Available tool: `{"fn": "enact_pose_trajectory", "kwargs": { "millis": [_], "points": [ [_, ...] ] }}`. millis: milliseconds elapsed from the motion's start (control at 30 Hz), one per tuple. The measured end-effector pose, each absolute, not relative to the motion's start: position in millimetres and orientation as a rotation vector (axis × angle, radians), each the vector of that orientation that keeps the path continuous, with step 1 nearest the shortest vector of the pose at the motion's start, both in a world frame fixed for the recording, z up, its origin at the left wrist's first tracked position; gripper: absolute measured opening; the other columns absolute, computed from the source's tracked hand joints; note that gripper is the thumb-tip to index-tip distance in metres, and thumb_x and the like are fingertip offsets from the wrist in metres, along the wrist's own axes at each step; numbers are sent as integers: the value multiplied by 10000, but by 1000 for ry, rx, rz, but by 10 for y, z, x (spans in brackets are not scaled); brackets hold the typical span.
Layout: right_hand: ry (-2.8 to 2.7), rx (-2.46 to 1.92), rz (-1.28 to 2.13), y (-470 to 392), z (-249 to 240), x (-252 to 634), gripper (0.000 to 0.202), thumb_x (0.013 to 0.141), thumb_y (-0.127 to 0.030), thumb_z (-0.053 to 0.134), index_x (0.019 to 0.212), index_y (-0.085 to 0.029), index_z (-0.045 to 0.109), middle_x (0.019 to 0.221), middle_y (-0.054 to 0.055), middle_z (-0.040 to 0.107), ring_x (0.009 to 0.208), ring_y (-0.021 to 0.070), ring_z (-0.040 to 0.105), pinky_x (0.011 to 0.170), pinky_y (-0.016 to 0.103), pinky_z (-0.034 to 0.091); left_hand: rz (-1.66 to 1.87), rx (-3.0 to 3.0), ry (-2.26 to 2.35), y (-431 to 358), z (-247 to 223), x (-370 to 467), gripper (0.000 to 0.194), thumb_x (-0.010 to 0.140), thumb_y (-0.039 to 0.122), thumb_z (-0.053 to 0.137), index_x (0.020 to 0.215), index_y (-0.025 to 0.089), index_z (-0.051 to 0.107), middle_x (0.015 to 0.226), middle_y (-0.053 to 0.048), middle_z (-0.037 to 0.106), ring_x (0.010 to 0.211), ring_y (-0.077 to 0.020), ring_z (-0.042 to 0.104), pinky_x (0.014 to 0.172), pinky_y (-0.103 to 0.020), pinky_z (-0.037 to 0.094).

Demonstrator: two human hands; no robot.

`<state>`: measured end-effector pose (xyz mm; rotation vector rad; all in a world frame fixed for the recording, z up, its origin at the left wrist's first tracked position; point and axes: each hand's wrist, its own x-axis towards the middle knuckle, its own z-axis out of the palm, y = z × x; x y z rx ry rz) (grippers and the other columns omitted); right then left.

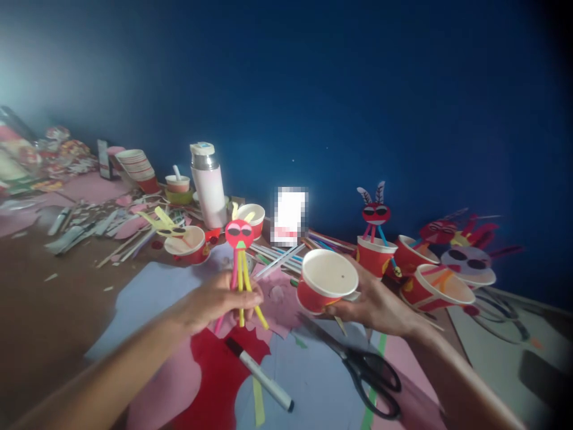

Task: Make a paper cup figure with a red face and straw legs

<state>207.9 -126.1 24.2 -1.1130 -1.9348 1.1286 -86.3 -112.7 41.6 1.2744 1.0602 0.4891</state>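
Note:
My left hand (230,298) is closed round the pink and yellow straw legs of a puppet (239,235), which has a round red face, dark eyes and pale yellow feelers. The puppet stands upright above the paper sheets. To its right, my right hand (364,304) grips a red and white paper cup (329,275) from its right side. The cup's open mouth tilts toward me, and a small dark spot shows inside. Below the hands lie a white marker (264,376) with a dark cap and black scissors (358,364).
A white bottle (209,191) stands behind my left hand. Several cups with puppets, one being a red cup (376,257), line the right. Stacked cups (136,167) and paper scraps (96,221) lie left. Straws (286,257) lie behind the held cup.

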Motion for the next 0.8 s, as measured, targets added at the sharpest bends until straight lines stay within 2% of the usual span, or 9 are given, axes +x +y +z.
{"fn": "enact_pose_trajectory", "kwargs": {
  "millis": [167,300,433,533,600,633,700,733,800],
  "points": [
    [-1834,-1023,1213,-1309,422,2241,670,754,-322,739,1321,-218,397,1185,97,621,1065,270,598,858,357,515,302,1110,1004,-1379,299,-908,276,697,364,726,817,132,640,578,-1,646,493,-110,594,479,-215,467],
    [-1846,-961,1226,-1355,502,2225,685,735,-338,754,1320,-208,423,1226,105,600,1097,277,582,870,352,508,152,950,998,-1459,115,-820,301,641,368,735,790,130,628,542,-6,651,347,-84,511,320,-182,356],
    [-1861,-916,1178,-1368,560,2222,718,717,-328,771,1335,-196,430,1298,114,547,1160,275,533,976,383,436,78,949,1036,-1495,-19,-857,336,665,398,724,824,147,568,571,-16,675,319,-81,500,280,-163,301],
    [-1859,-863,1249,-1368,525,2165,744,731,-337,754,1360,-176,391,1242,122,581,1091,257,571,929,378,463,67,1028,1083,-1568,-15,-969,403,712,461,702,919,159,534,539,3,661,322,-93,517,282,-162,326],
    [-1898,-861,1326,-1379,467,2070,728,729,-344,750,1346,-178,401,1162,104,623,993,230,612,837,342,502,84,1072,1128,-1630,4,-1046,467,711,513,695,972,158,540,526,6,656,331,-105,538,307,-175,385],
    [-1935,-875,1346,-1390,438,2011,720,709,-347,764,1323,-182,428,1131,90,636,963,221,618,799,321,509,117,1081,1154,-1658,11,-1074,497,695,535,700,985,160,555,584,-16,686,363,-116,572,344,-193,437],
    [-2031,-908,1346,-1420,398,1891,724,642,-364,807,1271,-200,487,1105,65,643,939,220,615,755,300,511,219,1102,1184,-1692,16,-1099,500,661,562,712,952,169,608,760,-74,737,571,-185,683,510,-258,550],
    [-2073,-925,1343,-1436,391,1838,728,605,-376,826,1242,-208,516,1101,57,646,938,223,612,761,302,507,263,1106,1193,-1697,16,-1094,497,645,578,713,929,177,633,782,-80,742,677,-228,705,606,-301,576],
    [-2126,-959,1386,-1469,399,1759,745,568,-407,839,1222,-224,533,1092,45,653,948,230,611,777,306,502,294,1123,1209,-1687,17,-1061,487,624,606,707,876,190,670,723,-79,735,743,-285,705,697,-378,582]
  ]
}}
